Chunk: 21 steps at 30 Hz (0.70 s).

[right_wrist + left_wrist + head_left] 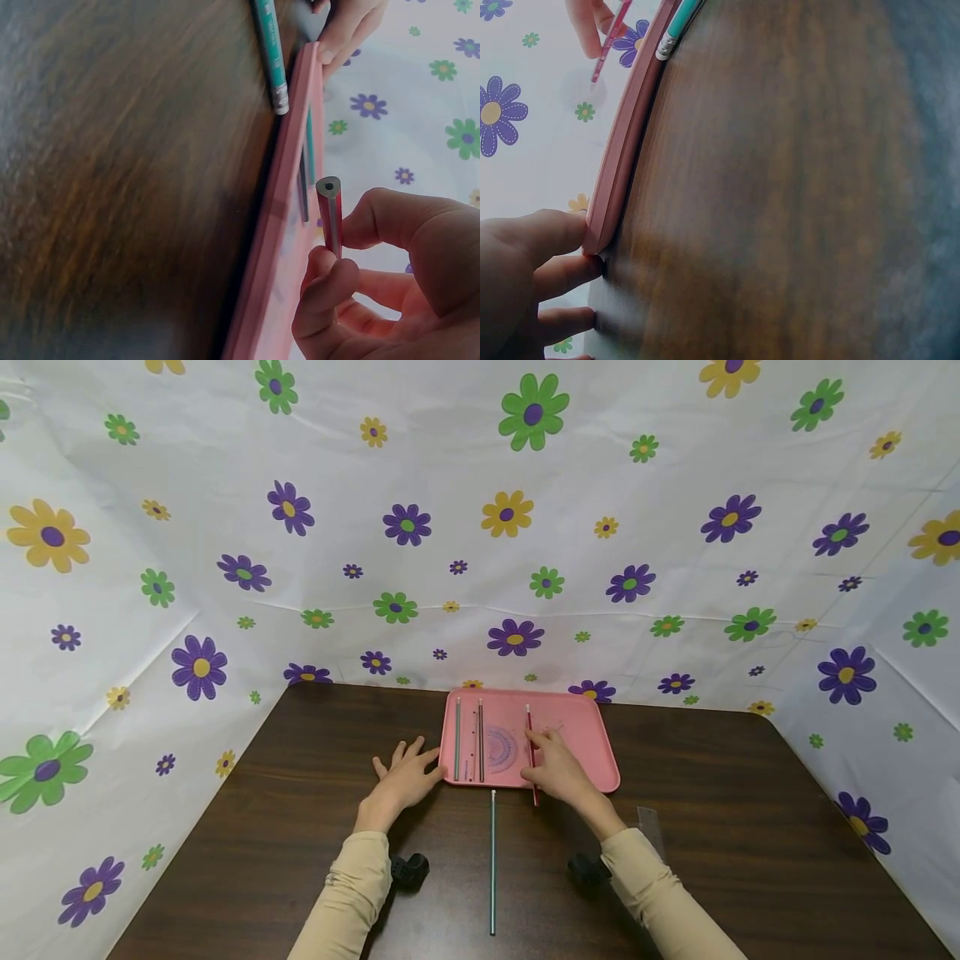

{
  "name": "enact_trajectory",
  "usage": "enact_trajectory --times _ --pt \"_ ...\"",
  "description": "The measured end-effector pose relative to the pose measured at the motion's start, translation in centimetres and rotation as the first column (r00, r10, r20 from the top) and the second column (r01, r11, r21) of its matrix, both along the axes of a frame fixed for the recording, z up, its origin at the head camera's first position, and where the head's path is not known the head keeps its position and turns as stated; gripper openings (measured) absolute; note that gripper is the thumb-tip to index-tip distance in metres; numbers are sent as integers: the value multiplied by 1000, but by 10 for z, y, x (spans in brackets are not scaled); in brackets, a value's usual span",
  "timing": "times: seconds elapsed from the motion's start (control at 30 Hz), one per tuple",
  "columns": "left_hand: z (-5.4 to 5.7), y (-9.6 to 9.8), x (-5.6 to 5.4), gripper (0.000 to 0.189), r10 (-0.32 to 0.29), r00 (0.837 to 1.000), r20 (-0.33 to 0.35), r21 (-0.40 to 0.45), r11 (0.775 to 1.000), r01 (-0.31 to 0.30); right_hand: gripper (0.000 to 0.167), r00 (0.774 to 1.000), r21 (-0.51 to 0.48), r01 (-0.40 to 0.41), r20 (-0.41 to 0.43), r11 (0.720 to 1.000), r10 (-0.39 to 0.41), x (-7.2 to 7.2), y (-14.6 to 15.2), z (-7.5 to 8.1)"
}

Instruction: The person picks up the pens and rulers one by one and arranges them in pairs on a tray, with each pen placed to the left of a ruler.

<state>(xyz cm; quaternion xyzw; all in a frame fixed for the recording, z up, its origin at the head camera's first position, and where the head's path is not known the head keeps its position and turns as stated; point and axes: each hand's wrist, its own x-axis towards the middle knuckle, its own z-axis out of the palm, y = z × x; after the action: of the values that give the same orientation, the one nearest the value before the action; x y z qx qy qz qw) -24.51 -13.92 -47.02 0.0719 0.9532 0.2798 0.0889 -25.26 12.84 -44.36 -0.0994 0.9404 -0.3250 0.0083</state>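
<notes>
Pinching red pencil (331, 213) over tray (581, 739), right hand (558, 768)

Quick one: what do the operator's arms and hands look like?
Long, plain beige sleeves on both arms, left sleeve and right sleeve, creased near the cuffs. Left hand and right hand are bare, no gloves. A black rounded device shows by each forearm, probably the wrist camera. No cables visible.
</notes>
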Motion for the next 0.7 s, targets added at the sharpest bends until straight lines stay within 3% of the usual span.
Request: enact_trajectory --times 0.3,0.7 --pt "1 0 0 55 -1 1000 -4 3 1000 1 71 999 35 1 -42 999 1 -13 2 -8" --pt "2 0 2 54 1 1000 -6 22 1000 0 69 999 44 26 23 999 -27 -28 1 -10"
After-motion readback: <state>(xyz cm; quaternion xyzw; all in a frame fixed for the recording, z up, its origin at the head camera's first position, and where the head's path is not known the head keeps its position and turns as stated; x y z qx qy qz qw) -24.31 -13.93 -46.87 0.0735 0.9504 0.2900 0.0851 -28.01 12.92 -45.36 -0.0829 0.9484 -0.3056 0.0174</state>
